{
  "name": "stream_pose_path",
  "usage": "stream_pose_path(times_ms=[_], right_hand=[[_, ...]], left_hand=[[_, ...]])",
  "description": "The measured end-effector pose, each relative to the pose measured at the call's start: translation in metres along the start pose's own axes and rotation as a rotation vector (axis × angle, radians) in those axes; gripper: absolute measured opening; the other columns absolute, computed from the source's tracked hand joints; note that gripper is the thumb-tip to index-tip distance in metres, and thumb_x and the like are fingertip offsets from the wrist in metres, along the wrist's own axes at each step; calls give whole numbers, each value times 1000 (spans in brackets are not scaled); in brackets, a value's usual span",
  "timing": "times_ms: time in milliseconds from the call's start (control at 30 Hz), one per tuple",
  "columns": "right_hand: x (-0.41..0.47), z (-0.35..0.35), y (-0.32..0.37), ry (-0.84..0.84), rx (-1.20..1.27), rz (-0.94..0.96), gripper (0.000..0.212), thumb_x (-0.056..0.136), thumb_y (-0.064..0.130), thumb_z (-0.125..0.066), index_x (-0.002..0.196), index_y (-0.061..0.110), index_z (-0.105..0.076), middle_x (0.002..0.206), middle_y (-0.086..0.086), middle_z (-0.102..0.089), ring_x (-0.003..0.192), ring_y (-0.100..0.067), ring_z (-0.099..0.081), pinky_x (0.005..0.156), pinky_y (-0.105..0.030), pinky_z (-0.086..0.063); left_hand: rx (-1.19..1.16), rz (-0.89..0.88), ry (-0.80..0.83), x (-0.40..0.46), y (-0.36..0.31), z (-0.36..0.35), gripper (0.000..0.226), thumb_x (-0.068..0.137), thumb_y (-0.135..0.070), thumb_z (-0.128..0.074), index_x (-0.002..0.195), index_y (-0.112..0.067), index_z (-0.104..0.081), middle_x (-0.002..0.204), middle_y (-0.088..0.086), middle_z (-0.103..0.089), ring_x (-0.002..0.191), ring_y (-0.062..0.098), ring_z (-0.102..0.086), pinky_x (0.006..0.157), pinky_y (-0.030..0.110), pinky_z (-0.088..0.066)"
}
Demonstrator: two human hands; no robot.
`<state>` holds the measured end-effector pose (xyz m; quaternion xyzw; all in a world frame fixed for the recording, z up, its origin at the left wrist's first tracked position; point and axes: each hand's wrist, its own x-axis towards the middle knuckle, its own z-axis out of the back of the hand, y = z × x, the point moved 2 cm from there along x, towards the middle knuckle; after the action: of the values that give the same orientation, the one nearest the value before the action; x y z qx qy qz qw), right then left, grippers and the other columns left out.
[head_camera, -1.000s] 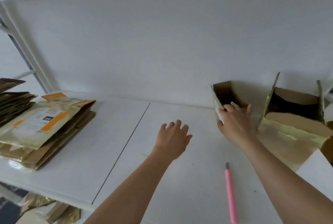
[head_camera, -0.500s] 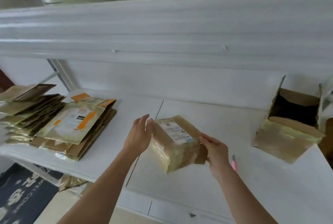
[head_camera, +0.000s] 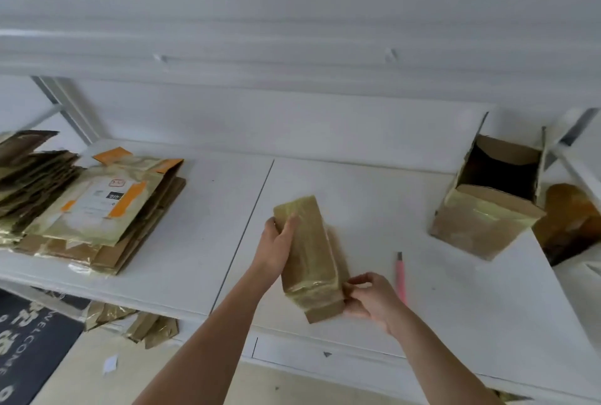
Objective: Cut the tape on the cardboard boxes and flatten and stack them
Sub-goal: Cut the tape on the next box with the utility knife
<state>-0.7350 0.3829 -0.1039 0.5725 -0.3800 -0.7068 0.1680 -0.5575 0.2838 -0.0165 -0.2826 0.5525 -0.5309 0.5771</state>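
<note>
A small brown cardboard box (head_camera: 309, 258), wrapped in shiny clear tape, is held above the white table (head_camera: 195, 225) near its front edge. My left hand (head_camera: 276, 245) grips its far left side, thumb over the top. My right hand (head_camera: 370, 300) pinches its near right corner. A pink utility knife (head_camera: 400, 274) lies on the table just right of my right hand. A stack of flattened boxes (head_camera: 97, 209) sits at the left.
An open taped box (head_camera: 484, 209) lies on its side at the right, more cardboard (head_camera: 572, 222) behind it. A second flattened pile (head_camera: 26, 173) is at far left. Cardboard scraps (head_camera: 136, 323) and a dark doormat (head_camera: 29, 346) lie on the floor below.
Both hands took the small box from the back of the table and brought it forward. Since half a second ago it has turned lengthwise, its label no longer showing.
</note>
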Motion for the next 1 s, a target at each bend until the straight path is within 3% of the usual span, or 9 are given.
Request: stream_pose_path(times_ms=[100,233,300,400,500,633,767,867,1000], right_hand=[[-1,14,5,-156,-498,184,7,87,14,-70,90,13,-64,91,-7,-71,81,-22,-64,71,-27,-53],[-5,47,18,-565,-767,289,21,92,30,-63,105,17,-54,109,-6,-57,99,-25,-60,73,-31,-46],[-3,58,14,-559,-916,170,38,92,36,-63,116,12,-46,117,-10,-51,109,-30,-59,77,-35,-47],[2,67,5,-514,-967,160,32,93,25,-60,117,10,-44,115,-13,-54,104,-34,-62,79,-36,-49],[9,74,7,-457,-862,167,24,88,12,-61,109,11,-50,105,-14,-62,90,-32,-65,73,-33,-50],[11,69,31,-232,-133,227,14,93,-4,-53,105,1,-61,81,-22,-68,64,-27,-67,64,-38,-59],[-5,52,84,-23,256,366,32,97,-8,-42,105,6,-70,94,-15,-64,76,-24,-69,63,-28,-58],[-20,33,113,22,243,554,38,94,-12,-47,106,16,-69,94,-6,-64,88,-17,-66,75,-25,-58],[-30,6,126,-59,31,828,11,90,20,-71,96,16,-63,77,9,-60,77,-10,-63,81,-29,-57]], left_hand=[[85,-67,64,1,-2,-9,83,94,-44,-59,154,-40,-2,144,7,-42,128,25,-48,109,46,-40],[182,-58,115,3,-10,-24,63,96,-42,-56,151,-44,-23,137,7,-46,119,24,-53,104,45,-45],[209,-56,99,3,-13,-30,61,96,-41,-57,150,-42,-27,134,6,-48,117,23,-54,103,44,-47],[187,-52,85,1,-13,-35,62,96,-36,-58,151,-40,-28,129,-2,-56,111,15,-58,95,32,-50],[158,28,111,1,-15,-30,62,97,-31,-55,149,-47,-26,113,-7,-63,99,16,-64,81,35,-57],[145,114,177,-2,-19,-23,67,95,-25,-58,147,-51,-26,110,-5,-62,96,21,-66,72,50,-60],[158,105,150,-7,-23,-31,72,93,-28,-65,151,-45,-26,115,-1,-58,98,26,-66,64,51,-61],[150,98,128,-8,-24,-39,74,91,-26,-68,151,-42,-28,114,0,-56,96,26,-65,60,49,-60],[144,78,108,-8,-21,-38,74,89,-26,-71,150,-42,-31,101,-8,-51,91,22,-65,57,46,-60]])
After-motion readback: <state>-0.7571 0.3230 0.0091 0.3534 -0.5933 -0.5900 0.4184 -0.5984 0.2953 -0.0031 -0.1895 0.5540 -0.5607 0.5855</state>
